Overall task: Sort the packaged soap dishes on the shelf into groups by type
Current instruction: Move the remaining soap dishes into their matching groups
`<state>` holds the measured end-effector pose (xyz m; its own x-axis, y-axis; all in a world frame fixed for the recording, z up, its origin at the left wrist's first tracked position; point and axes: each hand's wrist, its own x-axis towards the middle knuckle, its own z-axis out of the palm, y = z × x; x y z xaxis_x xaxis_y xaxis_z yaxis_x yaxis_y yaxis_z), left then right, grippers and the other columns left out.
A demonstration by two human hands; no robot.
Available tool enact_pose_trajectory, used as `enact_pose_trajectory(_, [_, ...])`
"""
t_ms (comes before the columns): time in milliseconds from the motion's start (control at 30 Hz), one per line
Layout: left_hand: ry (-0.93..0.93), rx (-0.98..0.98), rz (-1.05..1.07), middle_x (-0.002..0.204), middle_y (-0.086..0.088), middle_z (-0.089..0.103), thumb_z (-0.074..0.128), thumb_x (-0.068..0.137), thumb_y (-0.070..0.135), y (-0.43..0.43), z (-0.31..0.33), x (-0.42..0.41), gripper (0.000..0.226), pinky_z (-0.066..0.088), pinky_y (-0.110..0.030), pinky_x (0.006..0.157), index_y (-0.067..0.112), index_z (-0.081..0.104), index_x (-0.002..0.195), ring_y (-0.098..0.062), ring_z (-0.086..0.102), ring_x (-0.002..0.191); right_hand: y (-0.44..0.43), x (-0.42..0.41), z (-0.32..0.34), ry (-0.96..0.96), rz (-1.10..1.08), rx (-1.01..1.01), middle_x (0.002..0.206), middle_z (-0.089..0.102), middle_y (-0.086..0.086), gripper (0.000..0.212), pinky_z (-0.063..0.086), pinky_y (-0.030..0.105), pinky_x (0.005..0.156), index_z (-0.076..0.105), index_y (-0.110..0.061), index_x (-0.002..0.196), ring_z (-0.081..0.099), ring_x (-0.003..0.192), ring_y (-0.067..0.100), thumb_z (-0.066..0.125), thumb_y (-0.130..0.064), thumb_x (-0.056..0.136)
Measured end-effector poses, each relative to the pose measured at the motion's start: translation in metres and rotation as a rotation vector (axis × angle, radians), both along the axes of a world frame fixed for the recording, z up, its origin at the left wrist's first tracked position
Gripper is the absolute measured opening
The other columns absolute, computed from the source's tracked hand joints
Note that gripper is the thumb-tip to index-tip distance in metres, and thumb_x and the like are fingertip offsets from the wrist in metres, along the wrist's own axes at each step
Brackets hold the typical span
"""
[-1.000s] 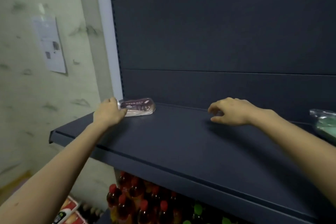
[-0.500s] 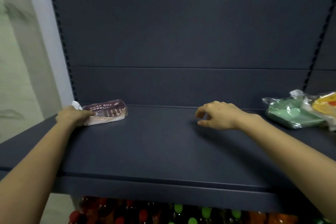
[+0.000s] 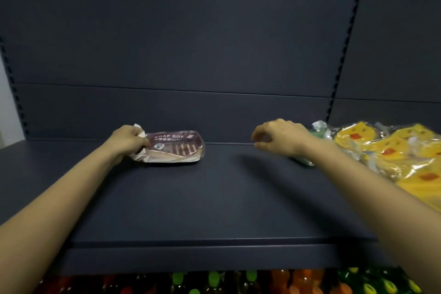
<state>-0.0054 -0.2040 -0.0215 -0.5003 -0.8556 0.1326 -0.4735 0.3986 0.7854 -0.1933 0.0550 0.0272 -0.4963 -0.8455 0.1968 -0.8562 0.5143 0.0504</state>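
Observation:
A pink soap dish pack point(image 3: 176, 147) labelled "SOAP BOX" lies flat near the back of the dark shelf point(image 3: 202, 198), left of centre. My left hand point(image 3: 127, 142) grips the crumpled left end of its plastic wrapper. My right hand point(image 3: 280, 137) hovers over the shelf to the right with fingers curled and apart, holding nothing. Behind that hand a green soap dish pack point(image 3: 318, 130) is mostly hidden. Several yellow duck-shaped soap dish packs point(image 3: 393, 150) lie piled at the far right.
The shelf's dark back panel point(image 3: 191, 43) rises behind everything. Bottles with red, green and orange caps point(image 3: 214, 281) stand on the level below the shelf's front edge.
The view has swung right, bringing the yellow duck packs into sight. My left hand keeps its hold on the pink pack. My right hand has drifted right, in front of the green pack.

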Motion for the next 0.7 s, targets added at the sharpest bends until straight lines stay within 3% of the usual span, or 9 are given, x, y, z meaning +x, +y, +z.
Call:
enact_pose_trajectory(67, [0.044,-0.025,-0.053,0.076,-0.013,0.058,0.064,0.077,0.007,0.018,0.006,-0.020,0.014,0.037,-0.029,0.059,-0.007,0.061,0.078,-0.022,0.051,0.068,0.017,-0.023,0.009,0.002,-0.044,-0.038,0.123,0.062,-0.007,0.027,0.043,0.034,0.090,0.060,-0.034,0.116,0.056,0.116,0.024,0.051,-0.038,0.090])
enact_pose_trajectory(233, [0.089,-0.106,-0.126,0.068,-0.008,0.050,0.061,0.079,0.007,0.064,0.017,-0.061,0.019,0.030,-0.028,0.055,0.007,0.049,0.065,-0.019,0.043,0.060,0.042,-0.103,0.019,0.015,-0.169,-0.090,0.130,0.057,0.003,0.030,0.043,0.039,0.090,0.058,-0.027,0.120,0.053,0.117,0.032,0.050,-0.026,0.091])
enact_pose_trajectory(400, [0.113,-0.144,-0.118,0.069,-0.008,0.051,0.060,0.080,0.009,0.099,0.015,-0.087,0.015,0.030,-0.029,0.056,0.005,0.052,0.068,-0.019,0.044,0.062,0.042,-0.156,0.001,0.041,-0.174,0.139,0.144,0.045,0.002,0.047,0.041,0.040,0.100,0.042,-0.026,0.138,0.045,0.129,0.028,0.051,-0.028,0.093])
enact_pose_trajectory(533, [0.128,-0.183,-0.075,0.069,-0.009,0.051,0.061,0.080,0.009,0.120,0.016,-0.100,0.019,0.029,-0.029,0.056,0.004,0.051,0.064,-0.020,0.043,0.063,0.033,-0.169,-0.011,0.073,-0.110,0.158,0.130,0.057,0.002,0.035,0.043,0.034,0.087,0.057,-0.030,0.124,0.055,0.117,0.028,0.054,-0.033,0.089])
enact_pose_trajectory(700, [0.148,-0.219,-0.024,0.076,-0.012,0.059,0.061,0.081,0.010,0.135,0.017,-0.100,0.016,0.034,-0.028,0.058,-0.005,0.060,0.082,-0.022,0.050,0.068,0.025,-0.173,-0.009,0.162,-0.013,0.057,0.119,0.063,0.003,0.026,0.043,0.032,0.080,0.065,-0.028,0.110,0.060,0.108,0.030,0.058,-0.025,0.085])
